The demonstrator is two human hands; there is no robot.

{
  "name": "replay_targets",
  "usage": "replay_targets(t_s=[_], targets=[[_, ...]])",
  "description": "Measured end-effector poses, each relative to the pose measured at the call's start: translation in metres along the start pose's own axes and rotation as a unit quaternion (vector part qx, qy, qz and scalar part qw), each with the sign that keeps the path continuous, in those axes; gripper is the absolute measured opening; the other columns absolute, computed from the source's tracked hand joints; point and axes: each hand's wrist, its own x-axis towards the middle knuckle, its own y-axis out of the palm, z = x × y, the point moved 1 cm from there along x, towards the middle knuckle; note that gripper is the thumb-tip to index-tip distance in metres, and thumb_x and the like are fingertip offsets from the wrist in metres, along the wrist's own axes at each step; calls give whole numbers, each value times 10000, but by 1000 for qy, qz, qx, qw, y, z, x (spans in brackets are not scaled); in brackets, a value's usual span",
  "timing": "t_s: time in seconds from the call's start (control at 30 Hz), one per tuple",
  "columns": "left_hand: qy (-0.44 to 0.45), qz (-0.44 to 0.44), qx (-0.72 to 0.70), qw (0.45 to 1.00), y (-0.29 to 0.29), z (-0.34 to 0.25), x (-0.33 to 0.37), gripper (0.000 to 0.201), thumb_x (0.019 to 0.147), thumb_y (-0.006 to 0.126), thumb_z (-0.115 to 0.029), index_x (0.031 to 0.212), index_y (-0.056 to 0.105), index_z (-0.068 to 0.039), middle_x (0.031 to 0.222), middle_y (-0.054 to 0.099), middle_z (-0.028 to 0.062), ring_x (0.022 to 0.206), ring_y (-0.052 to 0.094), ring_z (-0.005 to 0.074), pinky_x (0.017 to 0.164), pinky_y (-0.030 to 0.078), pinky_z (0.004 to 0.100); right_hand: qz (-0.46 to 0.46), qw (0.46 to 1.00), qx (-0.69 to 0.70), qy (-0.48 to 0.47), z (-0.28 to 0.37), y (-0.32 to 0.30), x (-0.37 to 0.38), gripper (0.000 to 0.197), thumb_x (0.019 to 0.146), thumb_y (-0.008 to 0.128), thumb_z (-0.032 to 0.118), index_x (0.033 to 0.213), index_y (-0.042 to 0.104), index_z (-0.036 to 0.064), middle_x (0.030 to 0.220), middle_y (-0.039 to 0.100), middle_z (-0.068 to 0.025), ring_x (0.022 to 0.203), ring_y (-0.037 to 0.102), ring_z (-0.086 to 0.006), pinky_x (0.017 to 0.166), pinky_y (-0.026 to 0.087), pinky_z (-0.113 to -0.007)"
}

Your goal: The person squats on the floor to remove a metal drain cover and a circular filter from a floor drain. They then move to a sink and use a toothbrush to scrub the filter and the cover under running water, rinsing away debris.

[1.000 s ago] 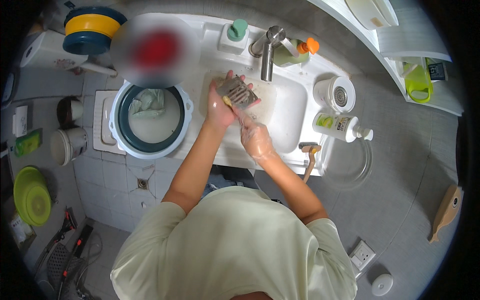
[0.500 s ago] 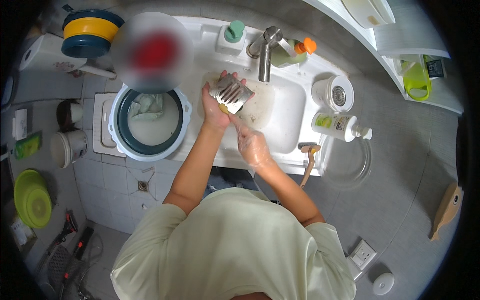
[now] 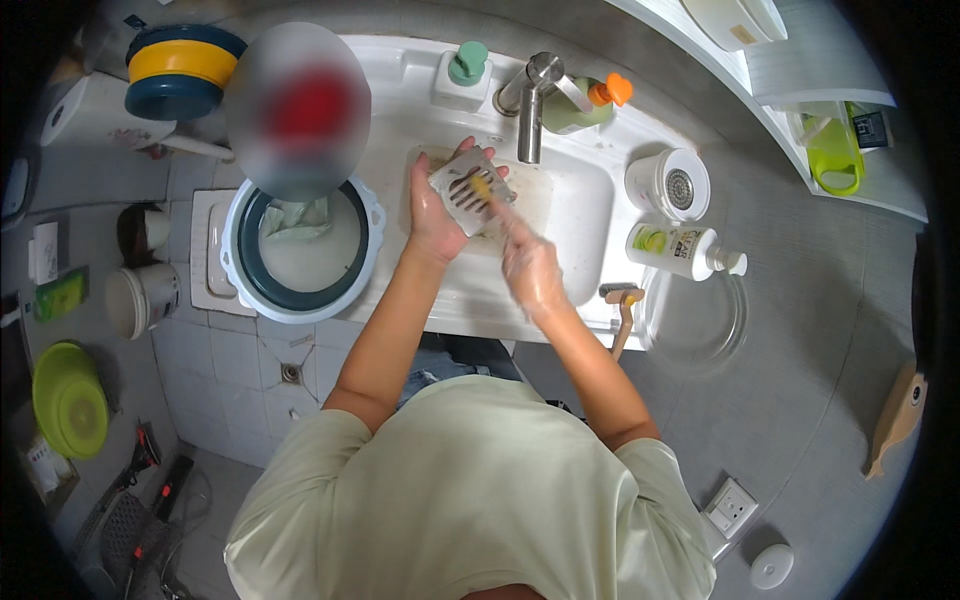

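Observation:
Over the white sink basin (image 3: 590, 240), my left hand (image 3: 438, 215) supports a flat, square metal plate with long slots (image 3: 462, 205), its palm beneath and fingertips showing past the far edge. My right hand (image 3: 530, 265) looks wet or covered by a thin clear film. Its fingers are closed on a small yellow scrubbing piece (image 3: 481, 188), pressed against the slotted face of the plate. The fingertips are slightly smeared, so the yellow piece's exact kind cannot be made out. Behind the hands stands the metal faucet (image 3: 532, 110).
A blue-rimmed tub (image 3: 375, 225) with cloudy water and a pale cloth stands left of the basin. On the right are a white bucket (image 3: 645, 190), a white bottle (image 3: 670, 252) and a wooden-handled brush (image 3: 624, 325). Soap dispensers (image 3: 462, 80) line the back edge.
My right hand has moved the yellow piece from the plate's near edge up onto its slots. The plate has shifted slightly to the right and turned in my left hand.

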Motion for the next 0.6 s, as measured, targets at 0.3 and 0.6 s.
replay_targets(t_s=[0.3, 0.6], targets=[[16, -18, 80, 997, 9, 7, -4, 633, 892, 217, -522, 1304, 410, -82, 1193, 508, 96, 1023, 522, 259, 879, 428, 387, -3, 996, 81, -44, -6, 6, 1, 453, 820, 371, -113, 1239, 488, 14, 1233, 523, -177, 1157, 492, -245, 981, 368, -296], [54, -37, 115, 991, 13, 20, 0, 585, 907, 237, -469, 1285, 437, -69, 1166, 518, 79, 991, 533, 235, 851, 444, 381, -35, 992, 98, -66, -20, 11, 0, 394, 859, 388, -114, 1225, 496, -15, 1187, 554, -175, 1133, 501, -213, 966, 372, -275]])
